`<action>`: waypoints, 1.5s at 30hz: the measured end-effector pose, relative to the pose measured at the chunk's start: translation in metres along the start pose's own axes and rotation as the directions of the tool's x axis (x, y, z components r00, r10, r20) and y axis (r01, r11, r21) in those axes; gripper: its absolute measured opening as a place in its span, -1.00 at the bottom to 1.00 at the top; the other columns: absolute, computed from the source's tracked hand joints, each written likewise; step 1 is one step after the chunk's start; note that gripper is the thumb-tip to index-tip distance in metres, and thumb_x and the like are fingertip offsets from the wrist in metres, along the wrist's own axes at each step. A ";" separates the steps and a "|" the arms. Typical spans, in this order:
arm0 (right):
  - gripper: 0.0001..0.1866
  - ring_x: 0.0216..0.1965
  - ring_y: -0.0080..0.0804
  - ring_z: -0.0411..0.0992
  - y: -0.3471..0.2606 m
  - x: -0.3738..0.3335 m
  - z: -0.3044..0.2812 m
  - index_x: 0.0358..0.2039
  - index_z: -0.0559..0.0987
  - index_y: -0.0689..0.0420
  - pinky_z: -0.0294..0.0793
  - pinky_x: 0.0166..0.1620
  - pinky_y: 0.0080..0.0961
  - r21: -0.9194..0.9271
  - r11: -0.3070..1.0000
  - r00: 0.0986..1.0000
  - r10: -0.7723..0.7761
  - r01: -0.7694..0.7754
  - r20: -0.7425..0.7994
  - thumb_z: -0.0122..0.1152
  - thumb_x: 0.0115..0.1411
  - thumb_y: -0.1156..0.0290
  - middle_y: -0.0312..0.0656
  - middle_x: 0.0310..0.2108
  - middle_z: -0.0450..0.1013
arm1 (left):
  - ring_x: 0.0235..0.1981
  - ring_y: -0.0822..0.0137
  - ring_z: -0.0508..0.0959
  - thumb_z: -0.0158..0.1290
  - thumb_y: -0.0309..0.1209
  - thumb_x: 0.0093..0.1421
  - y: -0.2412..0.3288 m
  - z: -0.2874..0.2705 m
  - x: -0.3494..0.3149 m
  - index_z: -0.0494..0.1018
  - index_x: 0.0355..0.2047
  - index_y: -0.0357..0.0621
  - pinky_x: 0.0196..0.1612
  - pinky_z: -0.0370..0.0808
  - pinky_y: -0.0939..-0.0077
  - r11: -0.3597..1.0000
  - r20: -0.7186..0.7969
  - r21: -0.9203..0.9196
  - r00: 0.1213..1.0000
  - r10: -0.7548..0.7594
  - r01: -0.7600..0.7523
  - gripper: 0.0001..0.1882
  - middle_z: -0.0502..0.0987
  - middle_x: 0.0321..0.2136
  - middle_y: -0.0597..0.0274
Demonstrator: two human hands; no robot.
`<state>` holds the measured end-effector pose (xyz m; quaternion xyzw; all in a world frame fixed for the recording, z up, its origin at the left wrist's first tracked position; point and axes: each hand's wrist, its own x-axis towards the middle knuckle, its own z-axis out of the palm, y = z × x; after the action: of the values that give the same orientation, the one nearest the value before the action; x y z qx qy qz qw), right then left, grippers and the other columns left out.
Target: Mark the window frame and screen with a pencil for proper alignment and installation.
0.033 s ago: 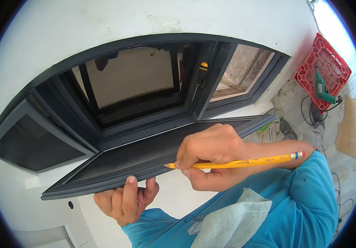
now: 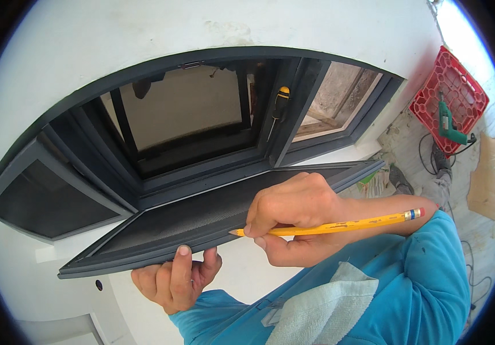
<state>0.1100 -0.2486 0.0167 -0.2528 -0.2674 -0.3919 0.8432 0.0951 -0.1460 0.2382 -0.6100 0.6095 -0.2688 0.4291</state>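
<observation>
Pinched in my right hand point(image 2: 293, 215) is a yellow pencil point(image 2: 339, 227) with a pink eraser. Its tip touches or nearly touches the near rail of a dark grey window screen point(image 2: 170, 227). My left hand point(image 2: 172, 279) is closed on the lower edge of that same frame, left of the pencil tip, with fingertips showing above the rail. The screen panel slants out in front of the dark window frame point(image 2: 201, 167), its black mesh facing up. Part of the rail is hidden behind my right hand.
A yellow-and-black screwdriver point(image 2: 280, 106) stands against the window's upright. On the right, a green power drill point(image 2: 449, 126) lies on a red plastic crate point(image 2: 431, 86), near cables and cardboard point(image 2: 486, 178). A smaller mesh panel point(image 2: 52, 192) stands at left. A pale towel point(image 2: 322, 310) hangs over my shirt.
</observation>
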 end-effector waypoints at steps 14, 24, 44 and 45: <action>-0.91 -0.55 -0.49 0.52 -0.003 -0.025 -0.032 -0.54 0.48 0.19 0.44 -0.54 -0.73 -0.056 0.991 0.987 0.110 -0.118 -0.120 0.18 -0.12 0.52 -0.16 -0.50 0.51 | -0.48 0.34 0.33 0.19 -0.13 0.09 0.002 0.005 -0.001 0.43 -0.12 -0.03 -0.12 0.46 0.27 0.994 0.032 0.047 0.994 -0.100 0.098 -0.59 0.33 -0.62 0.36; -0.92 -0.59 -0.45 0.51 0.003 -0.026 -0.030 -0.59 0.45 0.17 0.43 -0.56 -0.68 -0.047 0.995 0.993 0.082 -0.087 -0.086 0.18 -0.12 0.52 -0.18 -0.58 0.48 | -0.51 0.34 0.34 0.25 -0.31 0.02 0.000 0.010 0.004 0.49 -0.27 -0.26 -0.56 0.17 0.64 0.999 -0.070 -0.038 0.997 -0.017 0.014 -0.67 0.51 -0.46 0.10; -0.91 -0.54 -0.57 0.47 -0.007 -0.026 -0.030 -0.42 0.46 0.20 0.40 -0.53 -0.70 0.119 0.942 0.941 0.326 -0.314 -0.090 0.16 0.03 0.55 -0.19 -0.45 0.49 | -0.55 0.34 0.33 0.23 -0.30 -0.02 0.001 0.008 -0.004 0.49 -0.28 -0.27 -0.57 0.21 0.63 0.996 -0.039 -0.060 0.997 -0.063 0.060 -0.65 0.43 -0.59 0.20; -0.89 -0.51 -0.62 0.46 -0.010 -0.027 -0.032 -0.35 0.45 0.21 0.40 -0.52 -0.70 0.296 0.849 0.881 0.471 -0.437 -0.052 0.15 0.08 0.56 -0.19 -0.40 0.49 | -0.54 0.31 0.33 0.21 -0.31 -0.01 0.004 0.005 -0.003 0.49 -0.28 -0.26 -0.51 0.30 0.56 0.997 -0.053 -0.059 0.997 -0.052 0.049 -0.67 0.42 -0.60 0.19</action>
<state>0.0955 -0.2601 -0.0225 -0.1644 -0.1997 -0.1548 0.9535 0.0970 -0.1412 0.2326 -0.6299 0.6127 -0.2785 0.3877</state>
